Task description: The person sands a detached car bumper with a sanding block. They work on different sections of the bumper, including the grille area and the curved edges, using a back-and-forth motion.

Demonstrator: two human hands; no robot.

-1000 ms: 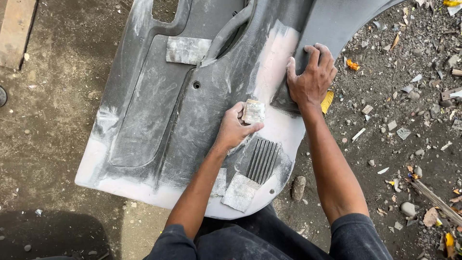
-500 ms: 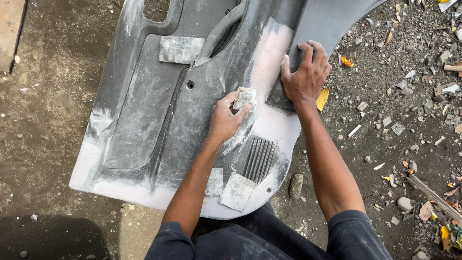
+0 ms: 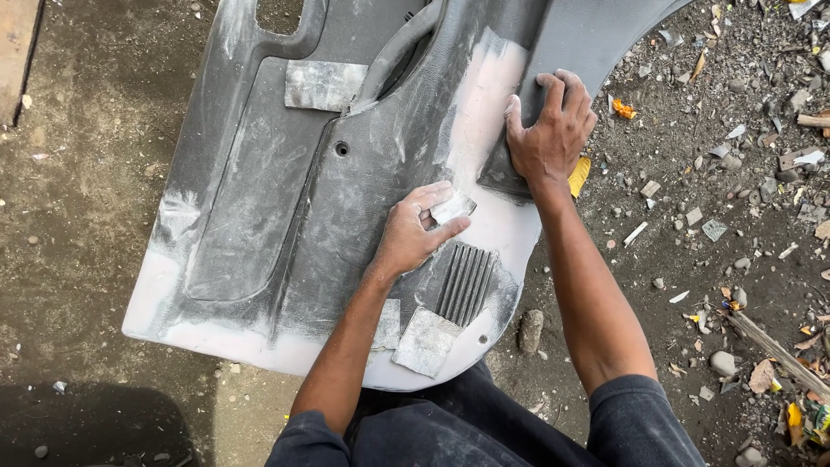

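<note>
- Grey plastic door panel [image 3: 285, 199], dusted with pale filler, lies flat on the dirt ground [image 3: 69, 225] and fills the centre and upper left of the frame; its lower edge rests against the person's dark trousers [image 3: 467, 424].
- Left hand [image 3: 415, 232], centre frame: fingers and thumb closed on a small scrap of sandpaper [image 3: 453, 207], which is pressed against the panel at the border of the whitish sanded patch [image 3: 488, 112].
- Right hand [image 3: 551, 130], upper right of centre: fingers spread, palm down, gripping no object, bearing on a raised dark section of the panel.
- Ribbed grille [image 3: 465, 281] sits just below the left hand, near the panel's lower edge.
- Two further worn sandpaper pieces lie loose on the panel: one square sheet [image 3: 425, 342] at the bottom beside the grille, one rectangular sheet [image 3: 324, 85] at the upper centre.
- Small round hole [image 3: 341, 149] shows in the panel, above the left hand.
- Gravel, stones and scattered litter [image 3: 735, 233] cover the ground along the right side of the frame.
</note>
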